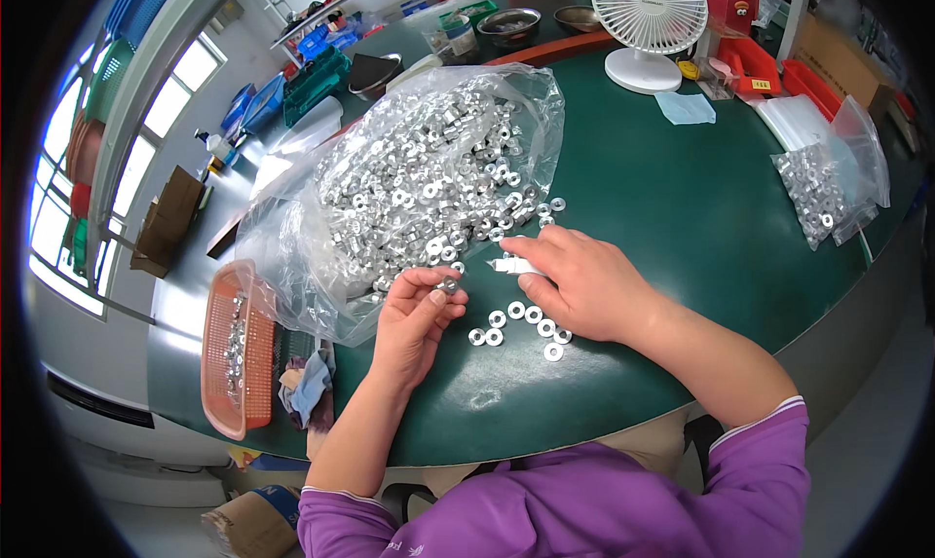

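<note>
The left hand (409,315) pinches a small metal ring (449,285); the right hand (589,283) grips a white pointed tool (516,265) aimed toward it, so a slip could nick skin; beyond, the clear bag (282,251), if nudged, might spill more rings (409,183) onto the table (682,198)

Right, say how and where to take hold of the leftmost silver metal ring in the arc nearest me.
Probably pinch the silver metal ring by its outer rim, from the left: it lies flat, with neighbouring rings to its right.
</note>
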`<state>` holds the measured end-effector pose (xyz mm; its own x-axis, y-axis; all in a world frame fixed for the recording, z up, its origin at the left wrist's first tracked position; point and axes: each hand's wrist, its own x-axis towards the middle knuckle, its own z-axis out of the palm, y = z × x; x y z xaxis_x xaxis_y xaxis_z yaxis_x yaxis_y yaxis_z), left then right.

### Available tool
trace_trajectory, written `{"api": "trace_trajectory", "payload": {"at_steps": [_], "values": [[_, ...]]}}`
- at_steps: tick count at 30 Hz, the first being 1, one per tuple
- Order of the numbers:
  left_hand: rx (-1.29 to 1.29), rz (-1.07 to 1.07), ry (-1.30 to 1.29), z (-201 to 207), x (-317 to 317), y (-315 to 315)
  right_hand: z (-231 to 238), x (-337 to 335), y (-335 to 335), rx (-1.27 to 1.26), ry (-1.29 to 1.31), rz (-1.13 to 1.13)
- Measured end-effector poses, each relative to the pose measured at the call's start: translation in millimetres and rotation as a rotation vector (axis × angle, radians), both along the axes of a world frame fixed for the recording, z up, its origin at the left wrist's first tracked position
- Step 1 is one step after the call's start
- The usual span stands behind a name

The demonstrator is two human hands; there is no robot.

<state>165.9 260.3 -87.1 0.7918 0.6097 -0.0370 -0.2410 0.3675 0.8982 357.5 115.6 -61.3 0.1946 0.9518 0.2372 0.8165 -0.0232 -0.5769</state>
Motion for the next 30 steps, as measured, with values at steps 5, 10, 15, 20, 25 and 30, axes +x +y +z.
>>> {"api": "trace_trajectory", "payload": {"at_steps": [5, 10, 15, 20, 25, 30], "values": [[0.056, -0.060, -0.020, -5.3, 2.3, -2.3, -6.5, -10.2, 6.1, 0.225, -0.001, 0.071], [0.166, 0.017, 0.046, -6.3, 3.4, -3.7, -8.6, -13.3, 7.8, 0.199, -0.084, 0.120], [0.229, 0.046, 0.023, -7.7, 4.6, -6.6, -13.8, -15.7, 8.3, 0.235, -0.074, 0.114], [0.280, 0.033, 0.016, -6.1, 6.2, -4.6, -9.2, -14.7, 9.0, 0.243, -0.159, 0.107], [0.238, -0.015, 0.103, -2.9, 8.7, 0.0, -12.1, -12.0, 10.4, 0.339, -0.363, 0.090], [0.296, -0.067, 0.168, 1.1, 11.6, 6.7, -15.8, -10.8, 15.1, 0.443, -0.481, 0.089]]}}
